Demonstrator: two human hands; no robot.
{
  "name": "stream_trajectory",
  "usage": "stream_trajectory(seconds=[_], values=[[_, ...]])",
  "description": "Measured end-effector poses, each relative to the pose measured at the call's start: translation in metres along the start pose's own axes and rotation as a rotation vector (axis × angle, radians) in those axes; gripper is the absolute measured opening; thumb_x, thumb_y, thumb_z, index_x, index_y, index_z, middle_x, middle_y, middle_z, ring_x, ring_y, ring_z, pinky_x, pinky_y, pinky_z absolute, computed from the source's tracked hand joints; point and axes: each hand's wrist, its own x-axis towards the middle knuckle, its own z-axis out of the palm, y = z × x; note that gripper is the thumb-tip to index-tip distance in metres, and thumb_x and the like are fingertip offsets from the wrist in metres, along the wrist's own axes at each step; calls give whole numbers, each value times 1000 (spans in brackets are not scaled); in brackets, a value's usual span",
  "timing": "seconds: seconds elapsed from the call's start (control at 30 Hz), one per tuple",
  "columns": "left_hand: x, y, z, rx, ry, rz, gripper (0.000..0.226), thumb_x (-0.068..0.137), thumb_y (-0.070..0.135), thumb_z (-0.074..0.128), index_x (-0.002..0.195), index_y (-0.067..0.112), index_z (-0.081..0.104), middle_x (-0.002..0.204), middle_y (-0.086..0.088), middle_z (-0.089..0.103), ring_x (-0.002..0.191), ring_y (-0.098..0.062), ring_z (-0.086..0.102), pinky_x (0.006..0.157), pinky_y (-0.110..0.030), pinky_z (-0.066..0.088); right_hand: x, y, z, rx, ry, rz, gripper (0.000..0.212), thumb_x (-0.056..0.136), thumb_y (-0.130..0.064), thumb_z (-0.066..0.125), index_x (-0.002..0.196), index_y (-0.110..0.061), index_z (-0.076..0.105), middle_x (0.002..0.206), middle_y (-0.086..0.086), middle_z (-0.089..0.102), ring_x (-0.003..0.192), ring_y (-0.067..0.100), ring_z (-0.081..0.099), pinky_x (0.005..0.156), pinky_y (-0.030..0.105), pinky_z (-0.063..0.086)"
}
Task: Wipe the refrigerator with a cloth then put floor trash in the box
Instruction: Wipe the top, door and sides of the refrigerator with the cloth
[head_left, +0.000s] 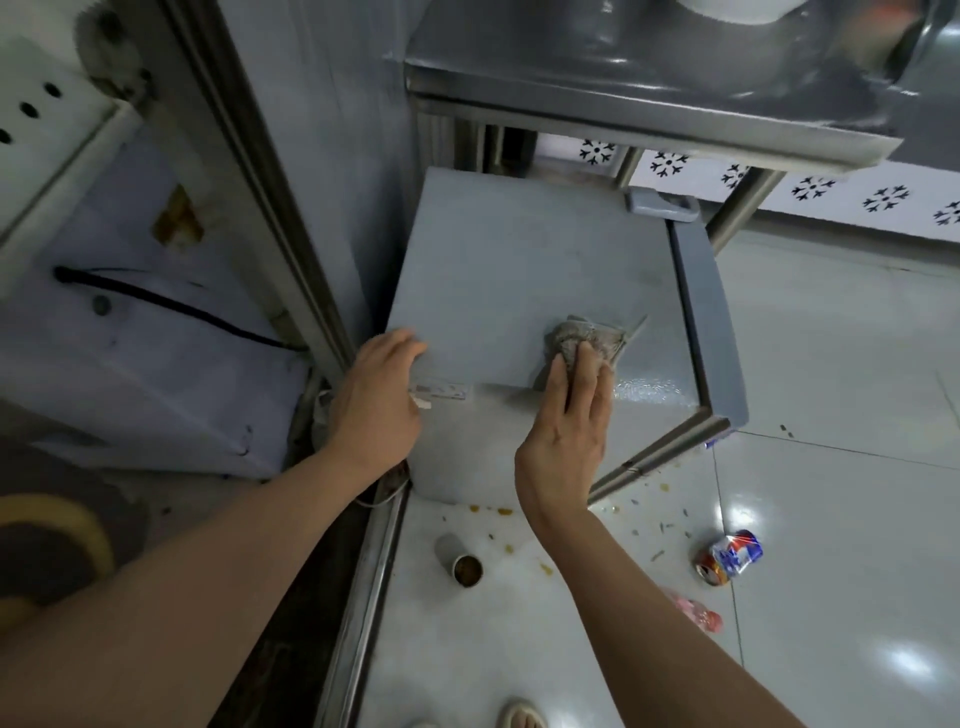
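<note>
You're leaning over the small grey refrigerator (519, 270), and both your hands are working on its top panel. Your left hand (376, 395) is curling its fingers over the near-left edge of that top, gripping it, most likely to steady you and the cabinet while the other hand is scrubbing. Your right hand (569, 415) is lying flat with straight fingers, pressing the grey cloth (582, 338) down onto the surface just ahead of your fingertips; the flat palm is spreading the pressure, which suits wiping. A wet-looking sheen is showing just right of that hand.

Below your right wrist the floor trash is waiting: a crushed red-and-blue can (730, 558) well to the right, an open tin (460, 561) lying on its side between your forearms, and a pink bottle (696, 613), blurred, just under your right forearm. Small crumbs and yellow spots are scattering around them.

The box for the trash isn't showing anywhere I can be sure of. The refrigerator's front and door face are falling out of sight below its top, and the torn label under your left hand is too smeared to read.
</note>
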Motion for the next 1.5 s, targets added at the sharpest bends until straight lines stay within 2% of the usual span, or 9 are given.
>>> stream_trajectory(seconds=[0.1, 0.23, 0.37, 0.57, 0.73, 1.0, 1.2, 1.37, 1.5], values=[[-10, -10, -9, -83, 49, -51, 46, 79, -12, 51, 124, -3, 50, 133, -16, 49, 123, -29, 44, 103, -27, 29, -3, -12, 5, 16, -18, -29, 66, 82, 10, 34, 146, -4, 27, 157, 13, 15, 145, 35, 6, 119, 38, 5], [-24, -28, -18, -116, 78, -171, 50, 85, -8, 49, 134, 4, 43, 125, -17, 54, 112, -28, 52, 95, -33, 41, -11, -54, 13, 46, -37, -134, 65, 75, 14, 38, 140, 3, 38, 150, 21, 30, 140, 41, 22, 115, 47, 24], [-30, -33, -22, -129, 60, -219, 58, 83, -8, 51, 138, 8, 38, 131, -15, 52, 118, -26, 51, 101, -38, 42, -16, -93, 20, 115, -93, -267, 58, 83, -9, 20, 131, 6, 49, 141, 25, 43, 133, 44, 35, 109, 50, 34], [-31, -34, -33, -134, 105, -255, 59, 82, -3, 53, 138, 8, 35, 135, -13, 50, 124, -26, 48, 102, -42, 42, -8, -107, 25, 117, -148, -492, 37, 87, -4, 56, 123, 2, 59, 138, 19, 50, 128, 43, 44, 101, 50, 44], [-33, -36, -32, -101, 85, -267, 59, 83, -3, 55, 137, 10, 36, 131, -11, 53, 118, -25, 53, 96, -43, 47, 5, -85, 13, -117, -191, -704, 54, 85, -15, 25, 126, -4, 58, 139, 13, 50, 124, 40, 50, 94, 45, 49], [-26, 2, -11, -18, 45, -164, 56, 82, -1, 55, 135, 6, 39, 133, -16, 47, 123, -30, 43, 96, -49, 43, 12, -17, -6, -198, -123, -638, 51, 87, -5, 27, 129, -2, 55, 140, 15, 49, 124, 41, 50, 94, 46, 51], [-24, 29, 2, 188, 6, -127, 57, 75, -2, 57, 130, 7, 45, 137, -10, 46, 128, -28, 37, 103, -46, 32, 14, 32, -29, -178, -102, -517, 50, 83, 1, 44, 132, -1, 53, 142, 16, 46, 126, 42, 47, 94, 49, 50], [-21, 65, 24, 193, -37, -90, 55, 77, -1, 52, 131, 9, 44, 144, -8, 39, 133, -26, 34, 106, -44, 30, 19, 88, -58, -204, -59, -363, 54, 81, 3, 28, 128, 3, 55, 140, 20, 46, 125, 46, 46, 95, 54, 47], [-21, 93, 43, 159, -56, -57, 57, 78, -2, 51, 134, 8, 41, 145, -8, 37, 134, -25, 31, 110, -40, 27, 20, 139, -87, -264, -105, -257, 58, 75, 15, 52, 131, 3, 51, 145, 19, 42, 129, 45, 41, 90, 53, 51]])
